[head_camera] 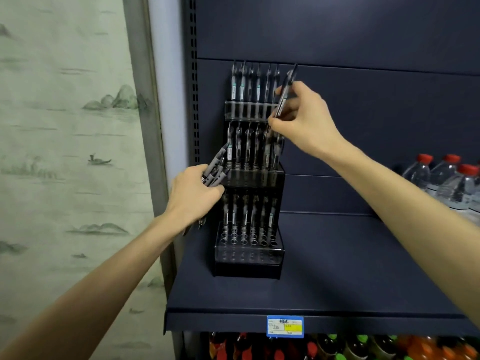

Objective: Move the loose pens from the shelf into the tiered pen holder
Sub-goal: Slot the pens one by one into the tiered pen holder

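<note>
The right hand pinched one pen, tilted, at the right end of the pen holder's top tier. The left hand held its grip round a bundle of pens beside the middle tier, above the shelf.

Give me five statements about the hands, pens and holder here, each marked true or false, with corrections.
1. The right hand holds a single pen by the holder's top tier. True.
2. The left hand is empty. False: it grips a bundle of pens.
3. The tiered pen holder stands on the dark shelf. True.
4. The holder's front holes are all filled. False: the lowest front rows are empty.
5. The water bottles have green caps. False: red caps.
</note>
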The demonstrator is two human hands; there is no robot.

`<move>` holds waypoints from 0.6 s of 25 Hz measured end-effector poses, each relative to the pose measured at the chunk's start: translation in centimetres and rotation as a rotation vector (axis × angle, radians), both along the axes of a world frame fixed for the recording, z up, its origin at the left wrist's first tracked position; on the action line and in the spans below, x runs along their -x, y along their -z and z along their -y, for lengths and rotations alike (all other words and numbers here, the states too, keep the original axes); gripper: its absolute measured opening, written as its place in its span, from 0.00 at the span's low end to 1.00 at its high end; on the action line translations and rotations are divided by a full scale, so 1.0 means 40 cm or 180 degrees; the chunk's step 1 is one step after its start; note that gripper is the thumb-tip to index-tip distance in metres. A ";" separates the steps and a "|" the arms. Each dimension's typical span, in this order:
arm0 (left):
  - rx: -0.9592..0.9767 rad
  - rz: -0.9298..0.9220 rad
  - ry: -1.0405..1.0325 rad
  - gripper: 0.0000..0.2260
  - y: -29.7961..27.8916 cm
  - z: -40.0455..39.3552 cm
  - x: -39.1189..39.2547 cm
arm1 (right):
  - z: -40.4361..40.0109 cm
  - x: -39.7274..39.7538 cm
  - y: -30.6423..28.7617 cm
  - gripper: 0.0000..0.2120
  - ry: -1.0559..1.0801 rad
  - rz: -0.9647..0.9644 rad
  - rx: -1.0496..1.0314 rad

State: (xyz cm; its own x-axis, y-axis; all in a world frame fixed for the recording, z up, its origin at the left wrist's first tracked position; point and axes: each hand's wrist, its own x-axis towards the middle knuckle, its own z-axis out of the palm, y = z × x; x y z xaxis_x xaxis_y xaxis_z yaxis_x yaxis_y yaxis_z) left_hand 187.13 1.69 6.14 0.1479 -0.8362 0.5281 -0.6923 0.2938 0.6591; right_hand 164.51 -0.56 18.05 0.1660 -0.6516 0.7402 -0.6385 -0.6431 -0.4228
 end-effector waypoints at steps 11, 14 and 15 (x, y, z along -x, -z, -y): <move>-0.0133 -0.0756 0.0265 0.12 -0.025 0.007 0.042 | 0.114 -0.029 -0.031 0.16 -0.0135 0.0432 -0.0650; -0.0085 -0.0952 0.0280 0.09 -0.032 0.024 0.048 | 0.130 -0.021 -0.006 0.13 -0.0083 0.0283 -0.0832; -0.0070 -0.1069 0.0270 0.08 -0.036 0.031 0.050 | 0.132 -0.017 -0.003 0.13 -0.0030 0.0197 -0.0829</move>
